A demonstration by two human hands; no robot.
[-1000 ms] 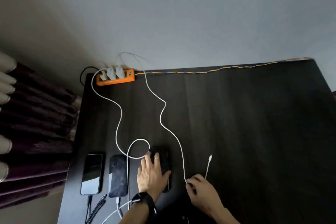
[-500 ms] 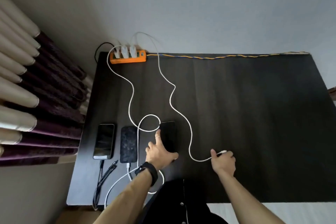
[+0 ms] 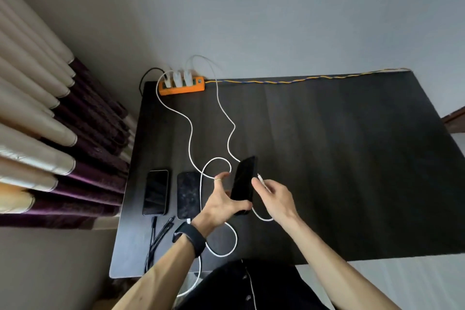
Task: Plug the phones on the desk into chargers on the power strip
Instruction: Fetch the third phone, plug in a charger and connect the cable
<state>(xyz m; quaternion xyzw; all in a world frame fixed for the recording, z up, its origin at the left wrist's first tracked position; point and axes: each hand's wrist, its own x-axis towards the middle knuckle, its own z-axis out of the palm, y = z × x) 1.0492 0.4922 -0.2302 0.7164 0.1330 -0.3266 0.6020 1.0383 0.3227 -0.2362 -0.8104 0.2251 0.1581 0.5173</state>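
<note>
Your left hand [image 3: 221,202] has the black phone [image 3: 243,184] lifted off the dark desk [image 3: 352,158] near the middle of the frame, thumb wrapped across its lower end and the other fingers spread out behind it, so it's tilted up on its edge. Right next to it, your right hand [image 3: 273,197] is pinching the white charging cable [image 3: 227,123] just behind its connector tip [image 3: 260,178], and that tip sits right beside the phone's right edge, not plugged in yet.

That cable snakes up the desk to the orange power strip [image 3: 182,85] in the upper left of the frame, where three white chargers [image 3: 177,78] are plugged in. A second white cable [image 3: 188,131] loops down from there to the middle phone [image 3: 188,195], lower left of the frame. The far-left phone [image 3: 156,192] lies flat just beside it with a black cable [image 3: 154,236] at its bottom end. There's a black watch [image 3: 190,238] on your left wrist.
</note>
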